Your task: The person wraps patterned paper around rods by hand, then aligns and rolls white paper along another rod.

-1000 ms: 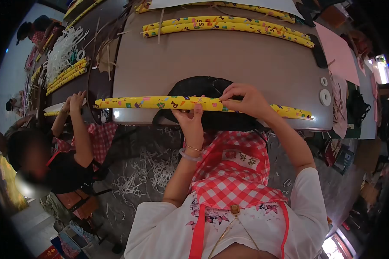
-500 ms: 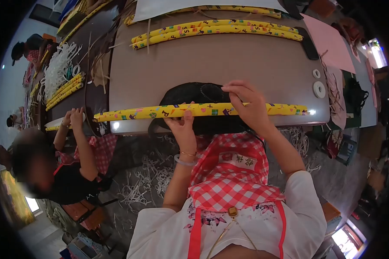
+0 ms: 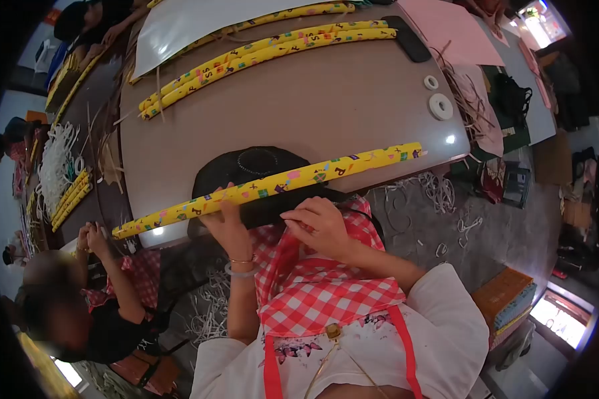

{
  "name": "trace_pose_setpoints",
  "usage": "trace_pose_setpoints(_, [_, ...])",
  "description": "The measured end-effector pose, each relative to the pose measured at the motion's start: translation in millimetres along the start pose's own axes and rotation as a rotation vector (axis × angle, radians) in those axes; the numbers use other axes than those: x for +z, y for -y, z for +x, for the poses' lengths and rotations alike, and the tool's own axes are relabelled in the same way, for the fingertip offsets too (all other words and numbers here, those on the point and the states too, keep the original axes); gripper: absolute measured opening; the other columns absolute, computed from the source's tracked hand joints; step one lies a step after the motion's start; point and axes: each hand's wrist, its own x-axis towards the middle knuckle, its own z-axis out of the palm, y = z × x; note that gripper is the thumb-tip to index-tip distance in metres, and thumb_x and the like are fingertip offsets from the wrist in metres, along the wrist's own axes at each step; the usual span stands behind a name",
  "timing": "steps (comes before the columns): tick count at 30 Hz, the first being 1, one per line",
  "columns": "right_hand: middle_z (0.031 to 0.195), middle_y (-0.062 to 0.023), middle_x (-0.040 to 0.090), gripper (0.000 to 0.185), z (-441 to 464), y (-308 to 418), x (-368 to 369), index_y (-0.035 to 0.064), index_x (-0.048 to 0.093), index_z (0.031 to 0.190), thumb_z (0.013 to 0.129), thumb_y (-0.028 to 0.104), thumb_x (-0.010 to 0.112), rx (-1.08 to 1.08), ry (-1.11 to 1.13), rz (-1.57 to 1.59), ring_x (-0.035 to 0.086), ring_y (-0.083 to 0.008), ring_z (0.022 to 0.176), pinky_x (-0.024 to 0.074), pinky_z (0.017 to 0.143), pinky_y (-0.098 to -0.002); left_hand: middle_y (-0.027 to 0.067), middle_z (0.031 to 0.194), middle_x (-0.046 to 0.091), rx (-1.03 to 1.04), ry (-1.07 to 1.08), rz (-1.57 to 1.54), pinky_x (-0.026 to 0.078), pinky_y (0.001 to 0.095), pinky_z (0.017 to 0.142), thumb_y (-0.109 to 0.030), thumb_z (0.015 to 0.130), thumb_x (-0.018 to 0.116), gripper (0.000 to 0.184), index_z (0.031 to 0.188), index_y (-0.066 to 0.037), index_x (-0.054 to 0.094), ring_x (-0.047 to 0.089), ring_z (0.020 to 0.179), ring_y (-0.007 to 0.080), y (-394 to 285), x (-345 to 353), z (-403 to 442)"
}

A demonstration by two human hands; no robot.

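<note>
A long yellow patterned tube (image 3: 293, 179) slants across the near edge of the table, its right end higher in the view. My left hand (image 3: 223, 216) is closed around it left of its middle, thumb on the near side. Behind and beneath the tube lies a black, cap-like cloth thing (image 3: 246, 163), partly covered by the tube and my hand. My right hand (image 3: 319, 226) is off the tube, in front of the red checked apron (image 3: 326, 302). Its fingers are curled together, and I cannot make out whether anything is between them.
Further yellow tubes (image 3: 266, 56) lie at the back beside a white sheet (image 3: 186, 33). A black phone-like object (image 3: 412, 40) and two white tape rolls (image 3: 440, 106) are at the right. Another person (image 3: 100, 319) sits at the left, near white strips (image 3: 56, 159).
My right hand has left the tube and come down in front of my apron. The tube now slants more, still in my left hand. The whole view has shifted and turned.
</note>
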Motion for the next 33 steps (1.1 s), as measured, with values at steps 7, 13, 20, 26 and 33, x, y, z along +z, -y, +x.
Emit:
trace_pose_setpoints(7, [0.141, -0.0022, 0.043, 0.047, 11.1, -4.1, -27.8, 0.0133, 0.052, 0.129, 0.083, 0.02, 0.062, -0.171, 0.063, -0.472, 0.039, -0.0177, 0.131, 0.029, 0.106, -0.0405, 0.017, 0.128, 0.041, -0.013, -0.023, 0.108, 0.041, 0.0403, 0.101, -0.009, 0.096, 0.047, 0.042, 0.129, -0.002, 0.023, 0.049, 0.119, 0.0311, -5.6, 6.1, -0.7])
trace_pose_setpoints(13, [0.142, 0.0022, 0.042, 0.051, 0.7, -36.2, -45.4, 0.0145, 0.048, 0.133, 0.085, 0.026, 0.061, -0.217, 0.159, -0.637, 0.038, -0.0139, 0.131, 0.0226, 0.109, -0.0444, 0.0165, 0.128, 0.042, -0.007, 0.011, 0.095, 0.043, 0.0392, 0.1, -0.013, 0.096, 0.048, 0.042, 0.129, -0.002, 0.024, 0.05, 0.119, 0.0284, -6.8, 4.5, -1.4])
trace_pose_setpoints(20, [0.136, 0.0021, 0.048, 0.051, -11.0, -64.7, -90.1, 0.0156, 0.051, 0.13, 0.081, 0.019, 0.064, -0.227, 0.082, -0.95, 0.043, -0.0155, 0.127, 0.0277, 0.105, -0.0461, 0.0168, 0.129, 0.041, -0.031, -0.007, 0.041, 0.042, 0.0399, 0.101, -0.012, 0.096, 0.048, 0.045, 0.132, -0.005, 0.022, 0.049, 0.12, 0.0302, -8.2, 6.2, -2.7])
trace_pose_setpoints(26, [0.137, -0.0035, 0.048, 0.056, -11.9, -74.9, -130.2, 0.0114, 0.052, 0.129, 0.076, 0.016, 0.069, 0.113, -0.111, -0.876, 0.042, -0.0213, 0.128, 0.026, 0.107, -0.0501, 0.0169, 0.129, 0.045, -0.024, -0.014, 0.012, 0.043, 0.0409, 0.101, -0.011, 0.095, 0.051, 0.046, 0.131, -0.006, 0.024, 0.049, 0.12, 0.0326, -5.2, 2.4, -1.0])
trace_pose_setpoints(33, [0.138, -0.0055, 0.046, 0.062, -8.4, -68.1, -123.9, 0.01, 0.052, 0.129, 0.072, 0.02, 0.074, 0.024, -0.116, -0.883, 0.041, -0.0259, 0.13, 0.0227, 0.109, -0.0506, 0.0149, 0.13, 0.044, -0.016, 0.036, 0.013, 0.043, 0.0394, 0.101, -0.013, 0.096, 0.049, 0.049, 0.135, -0.007, 0.019, 0.047, 0.123, 0.0318, -3.2, -0.1, -1.9])
